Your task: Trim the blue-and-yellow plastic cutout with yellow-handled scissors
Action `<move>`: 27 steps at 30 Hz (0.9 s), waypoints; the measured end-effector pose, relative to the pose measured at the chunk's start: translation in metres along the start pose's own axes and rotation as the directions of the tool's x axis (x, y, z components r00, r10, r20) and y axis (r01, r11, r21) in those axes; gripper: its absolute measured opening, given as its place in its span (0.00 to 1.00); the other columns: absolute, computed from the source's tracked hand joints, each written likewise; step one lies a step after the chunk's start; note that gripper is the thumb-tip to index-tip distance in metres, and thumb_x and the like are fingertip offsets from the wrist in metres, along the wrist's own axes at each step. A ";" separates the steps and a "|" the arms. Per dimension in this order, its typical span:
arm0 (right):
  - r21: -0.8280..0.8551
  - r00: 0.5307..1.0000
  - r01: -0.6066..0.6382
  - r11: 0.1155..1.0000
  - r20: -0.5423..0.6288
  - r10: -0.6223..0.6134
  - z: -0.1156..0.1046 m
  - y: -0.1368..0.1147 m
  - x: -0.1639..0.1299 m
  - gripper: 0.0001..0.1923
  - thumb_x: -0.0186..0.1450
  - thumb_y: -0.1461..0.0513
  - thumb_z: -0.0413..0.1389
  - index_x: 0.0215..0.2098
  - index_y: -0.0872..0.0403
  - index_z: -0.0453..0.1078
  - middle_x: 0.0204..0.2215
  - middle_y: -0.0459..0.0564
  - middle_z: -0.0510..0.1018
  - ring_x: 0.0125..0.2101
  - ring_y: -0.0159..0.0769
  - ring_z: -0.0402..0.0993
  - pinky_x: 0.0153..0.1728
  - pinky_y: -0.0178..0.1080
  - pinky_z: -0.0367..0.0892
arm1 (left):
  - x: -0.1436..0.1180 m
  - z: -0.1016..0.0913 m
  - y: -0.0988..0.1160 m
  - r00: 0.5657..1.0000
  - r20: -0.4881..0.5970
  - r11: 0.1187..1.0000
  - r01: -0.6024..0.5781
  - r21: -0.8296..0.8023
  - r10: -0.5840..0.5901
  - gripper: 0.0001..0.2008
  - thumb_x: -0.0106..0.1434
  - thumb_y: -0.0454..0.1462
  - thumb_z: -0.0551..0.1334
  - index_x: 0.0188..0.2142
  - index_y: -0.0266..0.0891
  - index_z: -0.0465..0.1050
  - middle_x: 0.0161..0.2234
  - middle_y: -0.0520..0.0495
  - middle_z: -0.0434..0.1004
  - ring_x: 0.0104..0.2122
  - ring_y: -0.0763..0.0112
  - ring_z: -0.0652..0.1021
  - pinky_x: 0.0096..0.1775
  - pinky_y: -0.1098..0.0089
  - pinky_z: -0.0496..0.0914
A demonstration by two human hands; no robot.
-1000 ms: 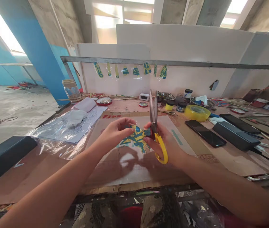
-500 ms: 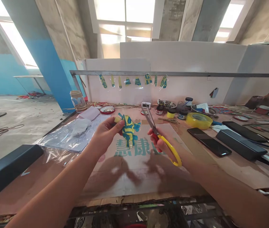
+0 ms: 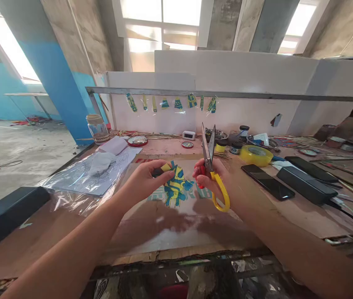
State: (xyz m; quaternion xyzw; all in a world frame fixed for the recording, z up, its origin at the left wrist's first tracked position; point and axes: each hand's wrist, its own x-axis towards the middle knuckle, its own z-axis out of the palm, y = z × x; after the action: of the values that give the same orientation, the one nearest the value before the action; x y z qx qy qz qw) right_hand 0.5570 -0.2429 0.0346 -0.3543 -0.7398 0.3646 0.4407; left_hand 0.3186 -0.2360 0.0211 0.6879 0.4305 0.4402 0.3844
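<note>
Between thumb and fingers, my left hand (image 3: pixel 149 179) pinches a cut-out figure (image 3: pixel 176 186) painted in blue and yellow, held up over the worktable. My right hand (image 3: pixel 215 176) grips a pair of scissors (image 3: pixel 209 155) with one yellow and one red handle loop. Their blades point up and away from me, parted in a V, and stand to the right of the figure without touching it. Beneath both hands lies a pale sheet (image 3: pixel 151 236) with large green characters, partly hidden by the hands and their shadows.
Several small blue and yellow cut-outs (image 3: pixel 191 101) hang from a metal rail (image 3: pixel 241 94). Yellow tape (image 3: pixel 256 155), a phone (image 3: pixel 268 182) and a black box (image 3: pixel 307 187) lie to the right. Plastic-covered papers (image 3: pixel 101 182), a glass jar (image 3: pixel 97 128) and another black box (image 3: pixel 11 211) are to the left.
The cut-out figure has shifted slightly down and right with my left hand. The scissors have turned more upright, and their blades are spread wider. The view has shifted a little.
</note>
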 end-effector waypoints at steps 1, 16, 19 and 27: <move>-0.011 1.000 -0.001 1.000 0.004 0.001 -0.001 0.002 0.000 0.15 0.65 0.49 0.59 0.39 0.49 0.65 0.33 0.49 0.74 0.32 0.36 0.72 0.35 0.40 0.73 | -0.001 0.002 -0.001 1.000 0.009 1.000 0.019 -0.005 -0.019 0.15 0.59 0.48 0.69 0.33 0.37 0.77 0.29 0.49 0.75 0.28 0.70 0.76 0.32 0.69 0.72; 0.004 0.998 -0.047 0.999 0.041 0.046 0.001 0.016 0.005 0.15 0.60 0.53 0.63 0.40 0.49 0.65 0.30 0.46 0.72 0.30 0.35 0.70 0.32 0.38 0.70 | 0.002 -0.008 -0.004 0.997 -0.067 1.000 -0.025 0.002 0.025 0.15 0.58 0.47 0.71 0.36 0.39 0.78 0.30 0.50 0.76 0.29 0.71 0.75 0.32 0.71 0.71; 0.074 0.997 -0.043 0.996 0.063 0.038 0.005 0.018 0.002 0.15 0.61 0.54 0.62 0.39 0.49 0.64 0.32 0.46 0.73 0.32 0.34 0.71 0.33 0.38 0.70 | 0.001 -0.004 -0.003 0.998 -0.063 1.000 -0.021 0.017 0.022 0.16 0.57 0.48 0.71 0.35 0.38 0.77 0.30 0.49 0.76 0.28 0.70 0.76 0.32 0.70 0.72; 0.014 0.998 0.061 0.998 0.012 -0.061 0.007 0.029 -0.001 0.10 0.63 0.60 0.59 0.40 0.49 0.64 0.30 0.45 0.72 0.29 0.32 0.69 0.29 0.37 0.68 | 0.000 0.003 0.003 0.985 0.168 0.983 0.071 -0.168 -0.043 0.15 0.56 0.47 0.72 0.32 0.38 0.75 0.26 0.51 0.75 0.26 0.73 0.75 0.30 0.72 0.71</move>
State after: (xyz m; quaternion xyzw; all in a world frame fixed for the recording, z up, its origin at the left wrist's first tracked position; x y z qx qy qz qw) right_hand 0.5569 -0.2309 0.0073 -0.3263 -0.7504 0.3584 0.4495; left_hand 0.3223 -0.2374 0.0232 0.6729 0.3770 0.4068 0.4894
